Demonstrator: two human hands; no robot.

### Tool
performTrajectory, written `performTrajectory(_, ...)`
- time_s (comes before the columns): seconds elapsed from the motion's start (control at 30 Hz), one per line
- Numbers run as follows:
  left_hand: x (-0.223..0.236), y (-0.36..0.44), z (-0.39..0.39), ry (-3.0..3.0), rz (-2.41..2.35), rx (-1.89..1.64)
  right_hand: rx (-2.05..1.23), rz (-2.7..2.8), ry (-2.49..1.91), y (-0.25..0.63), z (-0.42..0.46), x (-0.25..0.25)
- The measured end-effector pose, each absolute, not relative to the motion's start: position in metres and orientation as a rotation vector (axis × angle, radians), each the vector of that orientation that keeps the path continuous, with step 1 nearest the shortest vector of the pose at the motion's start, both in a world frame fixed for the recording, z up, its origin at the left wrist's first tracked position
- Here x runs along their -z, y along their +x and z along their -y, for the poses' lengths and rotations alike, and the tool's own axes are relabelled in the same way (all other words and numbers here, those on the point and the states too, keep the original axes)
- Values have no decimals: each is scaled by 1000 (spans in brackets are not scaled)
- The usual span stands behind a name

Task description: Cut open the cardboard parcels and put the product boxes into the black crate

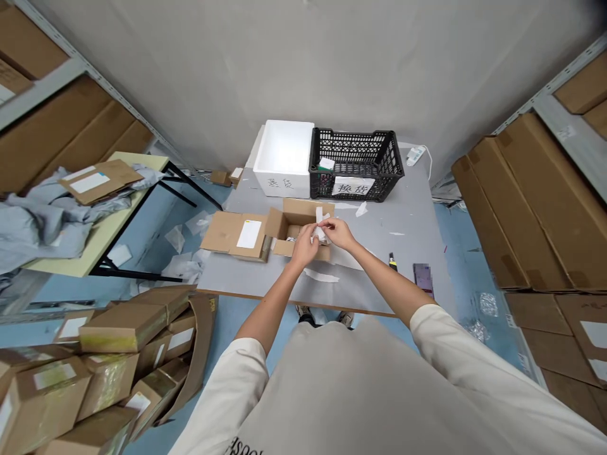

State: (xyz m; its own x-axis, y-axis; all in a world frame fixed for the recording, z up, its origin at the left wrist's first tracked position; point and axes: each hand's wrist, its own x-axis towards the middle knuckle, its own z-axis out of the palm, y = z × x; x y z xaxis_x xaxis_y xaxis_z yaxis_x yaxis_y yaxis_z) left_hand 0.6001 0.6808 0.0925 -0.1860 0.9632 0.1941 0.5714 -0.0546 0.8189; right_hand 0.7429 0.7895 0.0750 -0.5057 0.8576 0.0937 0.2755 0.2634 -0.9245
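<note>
Over an open cardboard box (279, 226) on the grey table (294, 275), both my hands are closed on a crumpled white wrapping (319, 215). My left hand (306, 246) grips its near left side, fingers bent. From the right, my right hand (337, 233) pinches it between thumb and fingers. Whether the wrapping is paper or plastic, and what may be inside it, I cannot tell. The box's flaps stand out, and part of its inside is hidden behind my hands. Just left of it lies a cardboard box (222, 234) with a white label (249, 234).
At the back stand a white foam bin (283, 180) and a black plastic crate (396, 170). A yellow-and-black cutter (392, 261) and a phone (423, 278) lie on the right. Torn paper (321, 276) is near the front. Heaped parcels (123, 319) fill the lower left.
</note>
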Motion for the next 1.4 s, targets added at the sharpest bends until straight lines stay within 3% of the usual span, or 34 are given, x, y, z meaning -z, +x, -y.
performTrajectory(0.23,-74,519,-672,1582,-1789,-1094,-1347,1946,-1024,666,-776,-61)
performTrajectory(0.4,-55,488,-672,1599,-1779,-1028,-1181,2115,-1110,647,-768,-56)
performTrajectory(0.6,-46,472,-673,1653,-1754,-1011,-979,2141,-1223,664,-772,-50)
performTrajectory(0.9,-57,461,-668,1276,-2185,-1151,-818,2016,-1512,718,-776,-38)
performTrajectory(1.03,-52,467,-665,1262,-2039,-1202,-873,1861,-1647,734,-775,-25)
performTrajectory(1.27,-44,467,-659,1479,-1916,-522,-1178,1727,-1733,749,-772,-22)
performTrajectory(1.4,-48,462,-656,1636,-1720,-347,-1347,1728,-1641,755,-767,-24)
